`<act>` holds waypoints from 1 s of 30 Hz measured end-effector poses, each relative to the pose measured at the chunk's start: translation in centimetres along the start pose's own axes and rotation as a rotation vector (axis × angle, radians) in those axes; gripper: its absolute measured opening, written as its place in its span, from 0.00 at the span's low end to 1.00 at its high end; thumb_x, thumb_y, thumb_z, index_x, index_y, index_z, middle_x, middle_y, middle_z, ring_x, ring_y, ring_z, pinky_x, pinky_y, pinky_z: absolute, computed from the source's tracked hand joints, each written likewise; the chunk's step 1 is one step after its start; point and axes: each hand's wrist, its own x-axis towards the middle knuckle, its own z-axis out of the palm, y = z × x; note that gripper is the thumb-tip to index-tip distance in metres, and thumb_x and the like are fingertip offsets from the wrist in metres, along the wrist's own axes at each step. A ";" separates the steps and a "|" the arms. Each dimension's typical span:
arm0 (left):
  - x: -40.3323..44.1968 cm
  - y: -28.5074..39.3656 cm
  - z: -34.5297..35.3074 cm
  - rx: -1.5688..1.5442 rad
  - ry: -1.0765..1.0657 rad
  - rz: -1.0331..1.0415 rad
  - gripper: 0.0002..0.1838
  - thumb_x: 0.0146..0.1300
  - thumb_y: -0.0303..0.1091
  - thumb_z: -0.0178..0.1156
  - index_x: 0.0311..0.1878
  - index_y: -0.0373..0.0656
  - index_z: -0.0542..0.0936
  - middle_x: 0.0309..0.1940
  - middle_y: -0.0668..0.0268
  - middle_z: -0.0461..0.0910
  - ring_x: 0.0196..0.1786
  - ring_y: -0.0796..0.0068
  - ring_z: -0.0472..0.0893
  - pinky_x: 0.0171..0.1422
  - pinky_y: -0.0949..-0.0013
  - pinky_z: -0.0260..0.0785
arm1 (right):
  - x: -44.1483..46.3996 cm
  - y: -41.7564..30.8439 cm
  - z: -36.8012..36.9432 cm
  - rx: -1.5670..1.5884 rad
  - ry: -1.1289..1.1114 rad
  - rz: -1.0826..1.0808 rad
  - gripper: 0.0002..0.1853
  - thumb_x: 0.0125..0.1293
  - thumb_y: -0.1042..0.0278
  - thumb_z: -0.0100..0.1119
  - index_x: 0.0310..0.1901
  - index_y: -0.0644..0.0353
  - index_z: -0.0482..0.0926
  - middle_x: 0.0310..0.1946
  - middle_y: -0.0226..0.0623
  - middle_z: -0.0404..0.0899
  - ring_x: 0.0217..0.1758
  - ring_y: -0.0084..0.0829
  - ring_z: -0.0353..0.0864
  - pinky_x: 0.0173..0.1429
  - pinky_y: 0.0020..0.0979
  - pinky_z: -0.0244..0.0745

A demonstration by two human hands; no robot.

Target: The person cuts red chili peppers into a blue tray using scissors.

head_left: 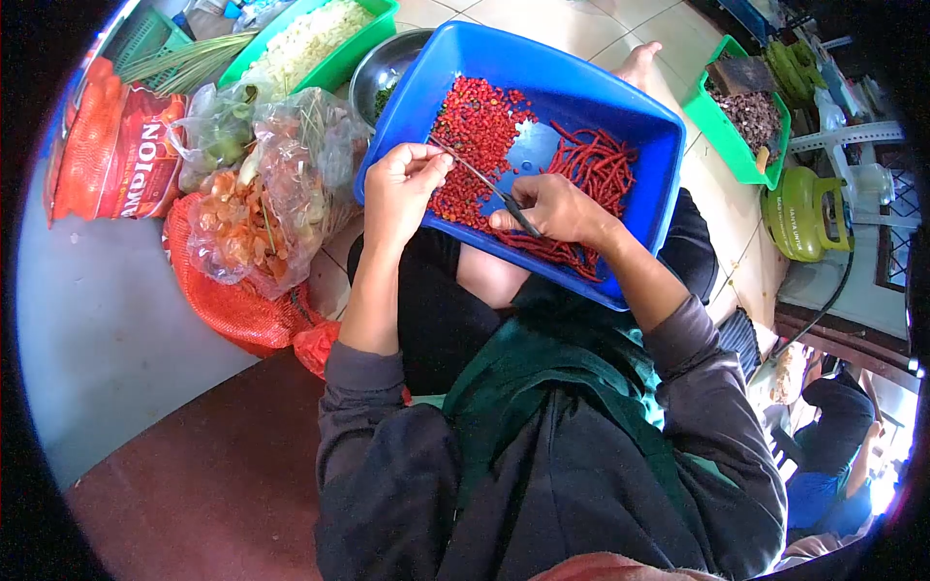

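Observation:
A blue plastic tub (572, 76) rests over my lap. Small cut pieces of red chili (477, 116) cover its left side, and whole long red chilies (593, 167) are heaped at its right and along the near side. My left hand (412, 184) is closed in a pinch over the tub's left edge, on what looks like a thin red chili, mostly hidden by the fingers. In my right hand (557, 211) are dark-handled scissors (484, 182). Their metal blades point up and left, close to my left fingertips.
Left of the tub stand a plastic bag of onion skins (257, 228), a red mesh sack (218, 300) and a metal bowl (373, 73). A green tray (373, 21) of pale chopped food lies behind. To the right are another green tray (712, 121), a gas cylinder (799, 218) and another person (833, 436).

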 end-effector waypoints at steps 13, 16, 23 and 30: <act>0.2 -0.4 0.1 -0.036 0.021 0.024 0.08 0.60 0.29 0.65 0.38 0.34 0.81 0.28 0.67 0.82 0.30 0.83 0.78 0.36 0.78 0.71 | -0.7 -0.6 -0.3 0.020 -0.030 0.021 0.35 0.49 0.31 0.65 0.24 0.65 0.76 0.18 0.40 0.73 0.24 0.30 0.71 0.31 0.38 0.67; 0.1 -0.5 0.0 -0.032 0.023 0.019 0.08 0.59 0.30 0.66 0.38 0.34 0.81 0.28 0.67 0.82 0.30 0.82 0.78 0.36 0.78 0.71 | 0.0 -0.2 0.1 0.018 -0.038 -0.004 0.34 0.50 0.32 0.65 0.23 0.65 0.76 0.17 0.41 0.73 0.24 0.31 0.71 0.31 0.38 0.67; 0.2 -0.3 0.0 0.065 0.042 0.017 0.08 0.60 0.29 0.65 0.39 0.34 0.82 0.29 0.66 0.83 0.31 0.82 0.79 0.38 0.76 0.72 | -0.7 -0.1 -0.6 0.018 0.031 -0.009 0.30 0.53 0.40 0.68 0.20 0.64 0.73 0.15 0.33 0.64 0.22 0.24 0.64 0.27 0.34 0.60; 0.7 -1.4 0.2 0.223 0.140 0.119 0.07 0.59 0.29 0.64 0.39 0.37 0.82 0.29 0.64 0.84 0.31 0.80 0.80 0.38 0.74 0.72 | -3.1 0.7 -3.8 -0.191 0.248 -0.070 0.24 0.53 0.49 0.71 0.30 0.65 0.75 0.20 0.39 0.73 0.25 0.28 0.72 0.32 0.34 0.67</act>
